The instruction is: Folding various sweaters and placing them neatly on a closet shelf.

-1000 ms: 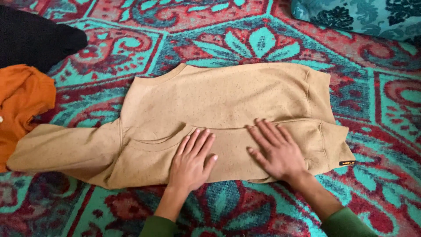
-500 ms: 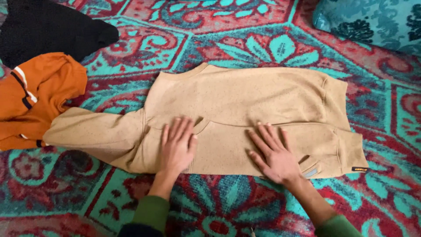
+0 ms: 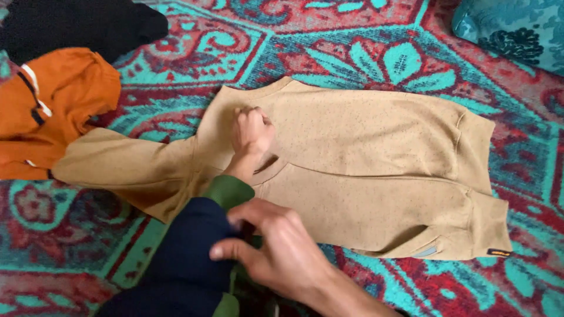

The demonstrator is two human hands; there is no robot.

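The tan speckled fleece sweatshirt (image 3: 364,158) lies flat and folded on the red-and-teal patterned carpet (image 3: 364,56), its body running left to right across the middle of the view; one sleeve (image 3: 117,167) extends to the left, its cuff end touching the orange knit garment with dark and white stripes (image 3: 50,105); the ribbed hem and a small dark label sit at the right end.

The left hand (image 3: 252,132) is extended forward over the upper left part of the sweatshirt, near the neckline; the fingers are curled into a loose fist with the knuckles up, resting on the fabric; whether they pinch cloth cannot be told; the wrist emerges from a green cuff under a dark navy sleeve (image 3: 188,258).

The right hand (image 3: 282,252) is held close to the camera, above the lower edge of the sweatshirt and clear of it; it crosses toward the left forearm; thumb and forefinger are closed on the navy sleeve at the cuff, the remaining fingers bent.

A black cloth (image 3: 82,26) lies at upper left, just beyond the orange garment; a teal patterned cushion (image 3: 517,29) occupies the upper right corner.
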